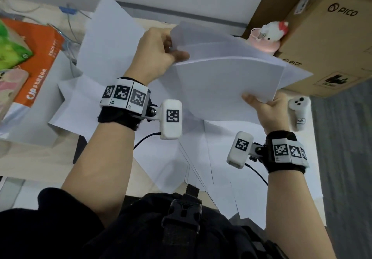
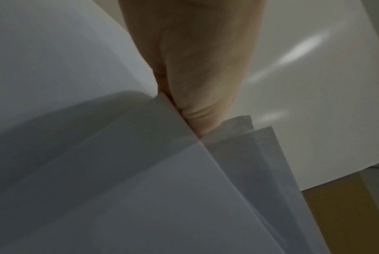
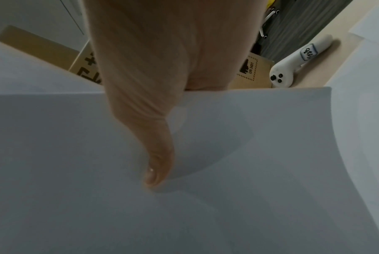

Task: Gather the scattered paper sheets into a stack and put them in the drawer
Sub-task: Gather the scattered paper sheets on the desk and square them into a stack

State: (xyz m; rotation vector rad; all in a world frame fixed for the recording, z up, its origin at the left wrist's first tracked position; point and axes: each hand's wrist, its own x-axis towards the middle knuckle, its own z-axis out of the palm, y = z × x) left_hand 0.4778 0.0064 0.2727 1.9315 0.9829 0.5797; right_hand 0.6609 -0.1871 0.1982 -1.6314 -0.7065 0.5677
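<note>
here both the left hand (image 1: 159, 53) and right hand (image 1: 267, 111) pinch the paper stack (image 1: 227, 79), tilted upward.

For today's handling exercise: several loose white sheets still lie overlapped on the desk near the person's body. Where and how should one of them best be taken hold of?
Probably at the free edge of the loose sheets that juts past the desk's near rim, coming from the body side. There a thumb can go on top and fingers underneath, as the right hand grips the held stack. Sheets lying flat offer no other purchase.
</note>
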